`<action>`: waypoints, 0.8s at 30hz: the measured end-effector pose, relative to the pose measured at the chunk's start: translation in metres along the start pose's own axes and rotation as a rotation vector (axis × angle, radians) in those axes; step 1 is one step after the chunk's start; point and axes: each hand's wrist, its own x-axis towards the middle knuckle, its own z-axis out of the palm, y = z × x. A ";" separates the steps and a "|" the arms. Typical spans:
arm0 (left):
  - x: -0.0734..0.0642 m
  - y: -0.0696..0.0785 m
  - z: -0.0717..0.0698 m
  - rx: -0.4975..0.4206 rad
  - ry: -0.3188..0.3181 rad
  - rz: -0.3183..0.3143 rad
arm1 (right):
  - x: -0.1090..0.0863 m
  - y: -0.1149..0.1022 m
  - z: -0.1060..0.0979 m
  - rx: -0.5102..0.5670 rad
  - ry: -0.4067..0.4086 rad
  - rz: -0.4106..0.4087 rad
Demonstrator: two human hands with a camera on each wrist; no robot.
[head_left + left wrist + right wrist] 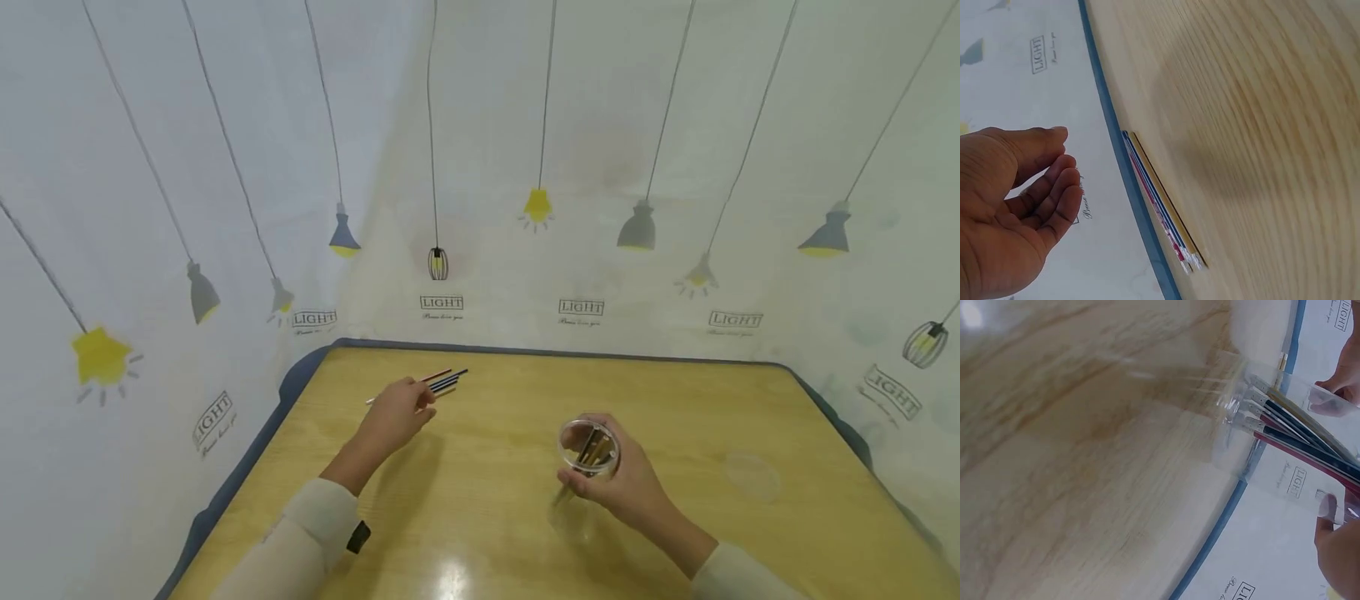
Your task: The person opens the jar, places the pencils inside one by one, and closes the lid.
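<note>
At the back left of the table, several slim pencils [444,385], blue, red and gold-coloured with pale ends, lie side by side. My left hand [396,412] hovers over their near end. The left wrist view shows this hand [1016,212] beside the pencils [1160,206], its fingers loosely bent with nothing in them. My right hand [633,479] grips a clear round cup [594,468], fingers and thumb around its wall. More pencils [1304,431] stand slanted inside the cup, seen through its side in the right wrist view.
The light wood table [495,450] has a dark blue edge [555,353] along its back and sides. White wall covering [487,125] printed with hanging lamps surrounds it. A faint round mark [752,476] shows on the tabletop to the right of the cup.
</note>
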 end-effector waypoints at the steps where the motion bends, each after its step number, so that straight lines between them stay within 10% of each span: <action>1: 0.001 -0.002 0.002 0.022 -0.003 -0.005 | -0.001 -0.001 0.000 0.006 -0.011 0.003; 10: 0.013 -0.024 0.013 0.241 -0.053 -0.089 | -0.005 0.005 0.002 0.097 -0.041 -0.021; 24: 0.029 -0.047 0.023 0.272 -0.019 -0.127 | -0.002 0.008 0.001 0.132 -0.024 -0.020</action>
